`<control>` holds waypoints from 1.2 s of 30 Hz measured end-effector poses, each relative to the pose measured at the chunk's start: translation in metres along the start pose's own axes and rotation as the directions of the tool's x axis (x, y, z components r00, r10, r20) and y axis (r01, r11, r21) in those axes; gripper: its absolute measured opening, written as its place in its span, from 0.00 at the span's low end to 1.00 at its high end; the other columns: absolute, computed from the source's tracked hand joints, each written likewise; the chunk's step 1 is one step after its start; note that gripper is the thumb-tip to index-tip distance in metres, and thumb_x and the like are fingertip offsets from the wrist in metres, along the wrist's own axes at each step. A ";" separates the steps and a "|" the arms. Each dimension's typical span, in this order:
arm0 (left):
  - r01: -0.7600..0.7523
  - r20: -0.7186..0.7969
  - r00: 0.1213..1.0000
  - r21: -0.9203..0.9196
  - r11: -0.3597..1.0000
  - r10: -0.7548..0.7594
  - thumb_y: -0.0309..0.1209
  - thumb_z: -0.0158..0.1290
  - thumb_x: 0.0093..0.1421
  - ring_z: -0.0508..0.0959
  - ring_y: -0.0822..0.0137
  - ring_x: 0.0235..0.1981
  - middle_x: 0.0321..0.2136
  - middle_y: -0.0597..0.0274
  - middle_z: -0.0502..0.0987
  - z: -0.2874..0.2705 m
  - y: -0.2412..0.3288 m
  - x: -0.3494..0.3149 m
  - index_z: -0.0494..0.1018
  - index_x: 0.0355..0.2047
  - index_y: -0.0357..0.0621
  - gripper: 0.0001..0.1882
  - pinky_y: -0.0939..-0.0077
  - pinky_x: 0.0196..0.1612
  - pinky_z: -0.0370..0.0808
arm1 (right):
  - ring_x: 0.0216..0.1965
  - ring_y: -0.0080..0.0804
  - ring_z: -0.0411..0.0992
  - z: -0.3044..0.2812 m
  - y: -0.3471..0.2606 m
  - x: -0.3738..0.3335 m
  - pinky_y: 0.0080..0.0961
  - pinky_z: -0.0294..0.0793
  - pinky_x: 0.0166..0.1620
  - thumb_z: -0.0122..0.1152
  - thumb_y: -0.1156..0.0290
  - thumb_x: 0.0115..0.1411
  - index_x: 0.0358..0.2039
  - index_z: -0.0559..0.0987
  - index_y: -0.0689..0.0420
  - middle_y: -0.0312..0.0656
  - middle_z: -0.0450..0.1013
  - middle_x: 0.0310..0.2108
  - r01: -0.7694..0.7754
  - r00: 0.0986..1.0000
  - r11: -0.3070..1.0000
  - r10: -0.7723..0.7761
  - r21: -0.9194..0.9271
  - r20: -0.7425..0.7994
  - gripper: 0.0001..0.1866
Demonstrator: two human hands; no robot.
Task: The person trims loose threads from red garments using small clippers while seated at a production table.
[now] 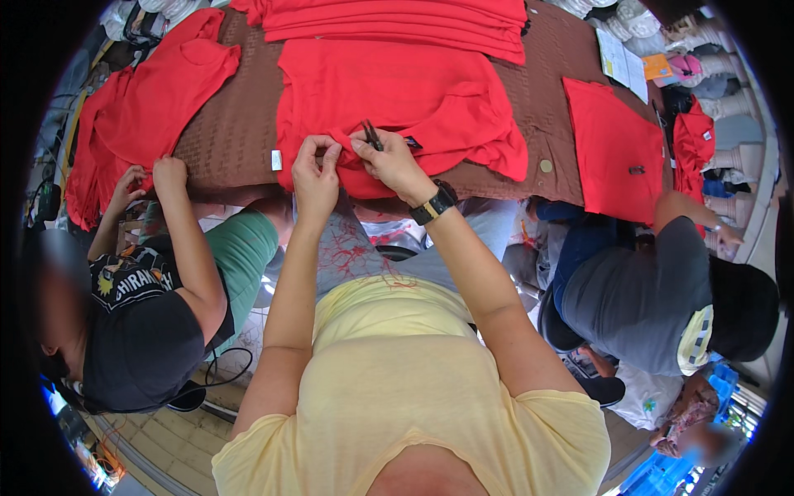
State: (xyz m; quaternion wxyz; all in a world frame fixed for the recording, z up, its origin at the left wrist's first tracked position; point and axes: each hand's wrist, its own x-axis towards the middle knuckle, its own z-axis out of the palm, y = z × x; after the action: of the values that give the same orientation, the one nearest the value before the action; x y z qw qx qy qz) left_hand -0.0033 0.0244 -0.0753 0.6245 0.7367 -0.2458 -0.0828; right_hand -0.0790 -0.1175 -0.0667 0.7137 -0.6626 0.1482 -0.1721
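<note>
lying past the red garment, layered fabric covers brown cloth.

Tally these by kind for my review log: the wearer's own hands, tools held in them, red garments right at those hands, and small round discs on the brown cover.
Own hands: 2 (left hand, right hand)
Black tool: 1
Red garment: 1
Round disc: 1
Total: 5

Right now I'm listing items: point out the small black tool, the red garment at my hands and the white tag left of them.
Small black tool (pixel 376 142): head view, body below its tips.
Red garment (pixel 385 91): head view, body fabric.
White tag (pixel 276 160): head view, its middle.
</note>
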 end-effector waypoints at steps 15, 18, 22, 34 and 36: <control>-0.025 0.084 0.996 -0.204 0.979 0.043 0.21 0.51 0.68 0.72 0.76 0.37 0.36 0.64 0.71 -0.006 -0.003 -0.001 0.67 0.36 0.37 0.03 0.81 0.45 0.71 | 0.28 0.47 0.75 0.013 -0.015 -0.016 0.41 0.71 0.38 0.40 0.58 0.70 0.28 0.79 0.69 0.55 0.74 0.22 -0.092 0.984 0.962 0.128 -0.257 0.126 0.28; -0.045 0.095 0.993 -0.174 0.984 0.063 0.20 0.51 0.67 0.72 0.76 0.37 0.35 0.64 0.71 -0.008 -0.003 0.000 0.68 0.36 0.37 0.03 0.82 0.44 0.70 | 0.26 0.40 0.74 0.015 -0.010 -0.010 0.38 0.71 0.35 0.43 0.58 0.70 0.27 0.79 0.69 0.53 0.73 0.20 -0.117 0.980 0.965 0.150 -0.236 0.129 0.27; -0.044 0.113 0.992 -0.160 0.986 0.063 0.20 0.52 0.66 0.72 0.77 0.36 0.35 0.64 0.71 -0.010 -0.003 0.000 0.69 0.35 0.36 0.03 0.84 0.41 0.70 | 0.26 0.30 0.74 0.013 -0.004 -0.002 0.32 0.71 0.34 0.48 0.56 0.69 0.27 0.80 0.68 0.49 0.74 0.19 -0.206 0.960 0.957 0.238 -0.206 0.147 0.26; -0.071 0.150 0.984 -0.193 0.979 0.101 0.19 0.55 0.65 0.73 0.75 0.37 0.37 0.64 0.70 -0.014 -0.002 0.000 0.71 0.36 0.34 0.03 0.81 0.42 0.72 | 0.25 0.18 0.69 0.009 -0.004 0.010 0.21 0.66 0.29 0.58 0.59 0.66 0.28 0.83 0.65 0.35 0.76 0.23 -0.389 0.894 0.921 0.374 0.010 0.248 0.20; -0.072 0.135 0.986 -0.205 0.976 0.102 0.17 0.55 0.64 0.75 0.74 0.35 0.37 0.62 0.71 -0.014 -0.002 0.000 0.72 0.35 0.32 0.02 0.81 0.41 0.73 | 0.24 0.17 0.67 0.011 -0.009 0.009 0.21 0.64 0.27 0.58 0.59 0.66 0.26 0.83 0.64 0.35 0.75 0.22 -0.377 0.903 0.926 0.366 0.010 0.227 0.20</control>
State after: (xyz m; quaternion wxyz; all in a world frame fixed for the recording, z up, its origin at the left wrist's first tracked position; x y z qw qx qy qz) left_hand 0.0027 0.0367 -0.0740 0.6786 0.6510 -0.3131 -0.1328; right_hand -0.0670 -0.1123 -0.0568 0.7627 -0.6180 0.1868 0.0378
